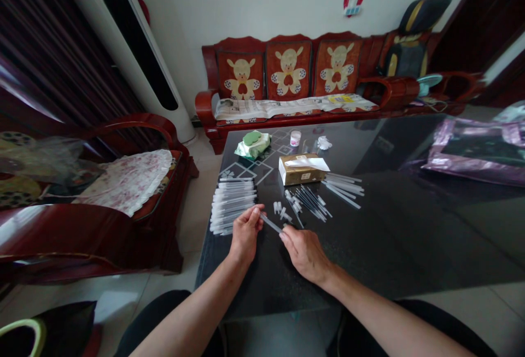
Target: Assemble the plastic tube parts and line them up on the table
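Observation:
Over the near left part of a dark glossy table (389, 236), my left hand (245, 232) pinches one end of a clear pen barrel (270, 223). My right hand (304, 252) is closed on its other end, at the tip. A row of assembled white pens (232, 204) lies just left of my left hand. Loose small caps (282, 210), dark refills (311, 202) and empty clear barrels (343, 186) lie scattered beyond my hands.
A small cardboard box (302, 170), a green-topped packet (253, 144) and a little white cup (295, 138) stand farther back. A purple plastic bag (476, 152) lies at the right. Red wooden chairs (102, 209) and a sofa (295, 89) surround the table.

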`<state>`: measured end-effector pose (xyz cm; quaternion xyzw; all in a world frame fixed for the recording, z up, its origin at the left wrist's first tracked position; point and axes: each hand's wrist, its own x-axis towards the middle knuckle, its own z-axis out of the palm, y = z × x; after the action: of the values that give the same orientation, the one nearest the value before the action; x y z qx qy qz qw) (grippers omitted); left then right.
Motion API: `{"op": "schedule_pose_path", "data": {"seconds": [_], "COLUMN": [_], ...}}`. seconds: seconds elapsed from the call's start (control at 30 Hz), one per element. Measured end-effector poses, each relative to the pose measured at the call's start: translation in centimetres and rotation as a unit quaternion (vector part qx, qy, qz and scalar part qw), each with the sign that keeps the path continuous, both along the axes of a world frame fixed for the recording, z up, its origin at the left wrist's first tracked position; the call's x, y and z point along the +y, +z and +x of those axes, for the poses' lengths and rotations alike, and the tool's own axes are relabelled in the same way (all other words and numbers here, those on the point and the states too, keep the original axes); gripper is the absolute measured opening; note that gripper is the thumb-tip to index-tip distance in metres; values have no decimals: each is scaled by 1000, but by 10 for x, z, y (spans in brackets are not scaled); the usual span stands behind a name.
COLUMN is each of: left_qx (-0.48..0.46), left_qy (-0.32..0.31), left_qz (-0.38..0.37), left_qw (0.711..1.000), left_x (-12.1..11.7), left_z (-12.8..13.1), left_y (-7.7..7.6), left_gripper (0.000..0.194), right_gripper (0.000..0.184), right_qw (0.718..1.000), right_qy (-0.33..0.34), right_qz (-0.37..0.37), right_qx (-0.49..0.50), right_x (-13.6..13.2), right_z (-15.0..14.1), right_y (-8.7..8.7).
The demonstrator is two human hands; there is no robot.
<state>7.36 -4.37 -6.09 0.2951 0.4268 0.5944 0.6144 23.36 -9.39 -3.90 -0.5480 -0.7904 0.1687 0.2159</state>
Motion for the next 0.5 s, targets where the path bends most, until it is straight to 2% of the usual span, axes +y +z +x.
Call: {"op": "schedule_pose_path", "data": {"seconds": [0.1, 0.23, 0.4, 0.5], "left_qx": [-38, -66, -43, -8], "left_qy": [3, 18, -7, -15], "left_qz": [-4, 4, 10, 26], "left_qw": [999, 998, 999, 1000], "left_x": [-3, -6, -3, 2], "left_z": [4, 7, 4, -4], "left_y": [3, 8, 14, 16], "left_gripper": [30, 29, 29, 28], "right_gripper": [36, 37, 37, 36], "right_qw": [995, 974, 959, 945], "right_qy": [-4, 6, -1, -13], "right_qz": [-33, -62, -92, -140], "right_qx": [94, 219, 266, 294], "right_x": [0, 3, 8, 12], "right_z": [1, 2, 2, 5], "right_y": [1, 4, 6, 4]}}
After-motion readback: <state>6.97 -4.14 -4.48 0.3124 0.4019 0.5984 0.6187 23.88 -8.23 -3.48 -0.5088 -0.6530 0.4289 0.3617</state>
